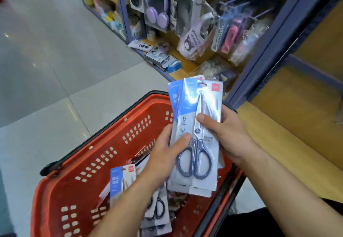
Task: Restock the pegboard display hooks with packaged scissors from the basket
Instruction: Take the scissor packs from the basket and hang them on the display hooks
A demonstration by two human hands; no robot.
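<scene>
A stack of packaged scissors (196, 106) with blue-and-white cards and grey handles is held upright above the red basket (104, 143). My left hand (165, 155) grips the stack's left edge, thumb on the front. My right hand (228, 134) holds the right edge, thumb pressed on the top package. More packaged scissors (122, 182) lie inside the basket below my left forearm. Display hooks (259, 13) with hanging packets stick out from the shelving at upper right.
Boxed purple headphones (156, 8) and other packets hang on the blue-framed shelving. Small items and a blue tape dispenser (174, 66) sit on the low wooden shelf. Grey tiled floor (46, 60) spreads to the left. A wooden shelf board (289, 143) lies at the right.
</scene>
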